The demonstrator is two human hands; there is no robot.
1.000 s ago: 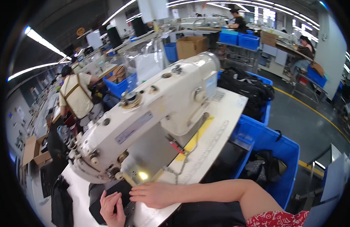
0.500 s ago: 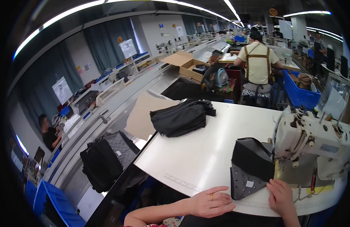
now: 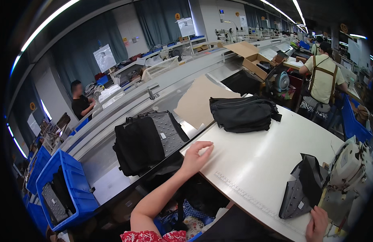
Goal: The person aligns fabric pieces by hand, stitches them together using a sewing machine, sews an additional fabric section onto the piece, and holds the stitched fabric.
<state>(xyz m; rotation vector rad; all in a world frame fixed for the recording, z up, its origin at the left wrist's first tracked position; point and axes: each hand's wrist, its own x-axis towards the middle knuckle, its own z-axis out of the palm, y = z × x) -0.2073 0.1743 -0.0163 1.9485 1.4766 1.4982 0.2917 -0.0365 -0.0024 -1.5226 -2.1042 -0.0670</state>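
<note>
Left hand (image 3: 196, 156) open, flat on desk (image 3: 267, 157) corner, bracing. Right hand (image 3: 317, 222) pinning grey-black panel (image 3: 301, 189) by machine (image 3: 350, 165) (grip unclear), keeping it put.

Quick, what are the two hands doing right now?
Left hand: open, flat on the white table corner, holding nothing.
Right hand: touching the black and grey fabric piece; grip cannot be told.

Factory hall. Dark grey curtains (image 3: 85, 52) cover the far wall. Long ceiling light strips (image 3: 41, 28) run overhead. Grey workbench rows (image 3: 162, 94) run away across the room; blue bins (image 3: 69, 189) stand on the floor at left.
</note>
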